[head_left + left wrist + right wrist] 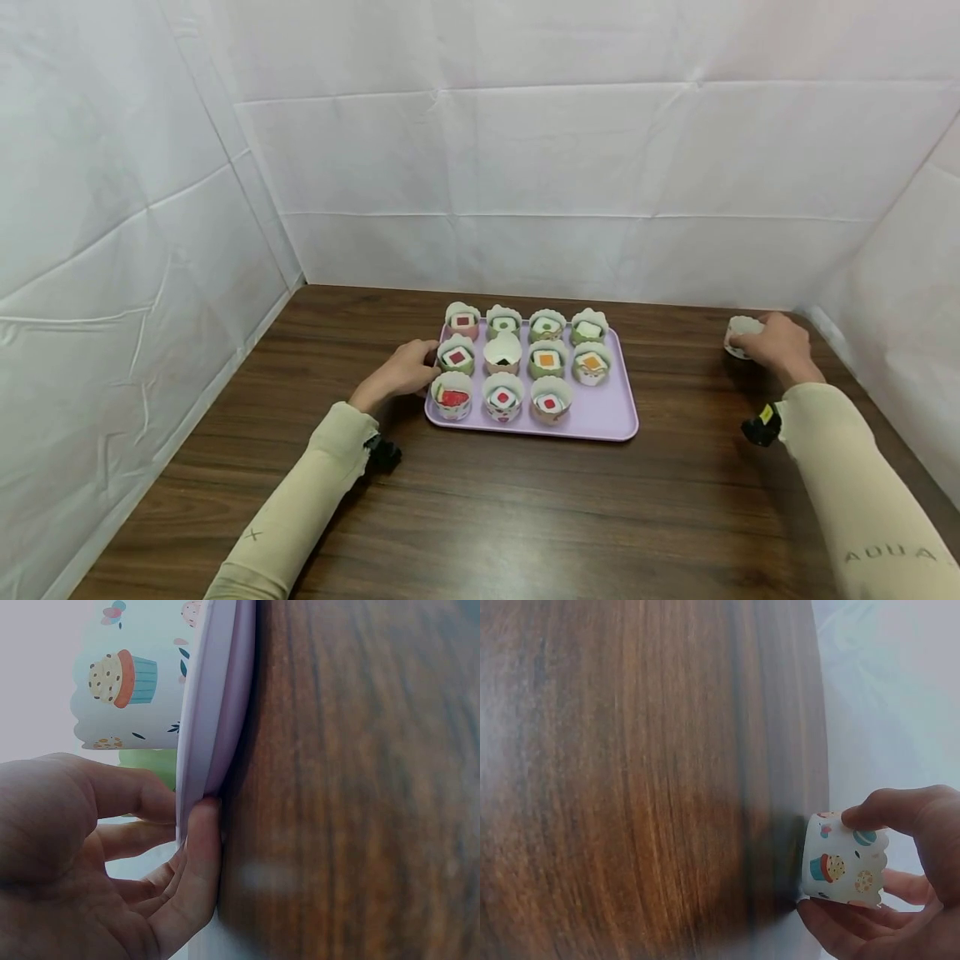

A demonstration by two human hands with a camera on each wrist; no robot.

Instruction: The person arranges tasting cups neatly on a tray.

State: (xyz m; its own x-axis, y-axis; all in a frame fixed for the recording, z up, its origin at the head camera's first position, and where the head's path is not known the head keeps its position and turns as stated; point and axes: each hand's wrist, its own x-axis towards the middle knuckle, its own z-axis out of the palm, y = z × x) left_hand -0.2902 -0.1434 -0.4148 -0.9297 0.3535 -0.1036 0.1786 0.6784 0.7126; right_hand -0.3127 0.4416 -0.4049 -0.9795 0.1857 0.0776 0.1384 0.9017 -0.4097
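A lilac tray (611, 417) lies on the brown table, carrying rows of scallop-edged paper cups. Small sushi-like pieces show inside most of them, such as one with an orange centre (547, 360) and one with a dark red centre (456, 357). At the tray's left edge, my left hand (405, 367) pinches the rim; the left wrist view shows fingers (201, 847) on it beside a cupcake-print paper cup (139, 682). Far to the right, my right hand (783, 346) grips a separate white paper cup (840, 859) with cupcake print, low at the table. What this cup contains is hidden.
White cloth walls (562, 158) stand behind and on both sides of the table (510, 517). The separate cup is near the table's back right corner, close to the right-hand cloth. The front right part of the tray is bare.
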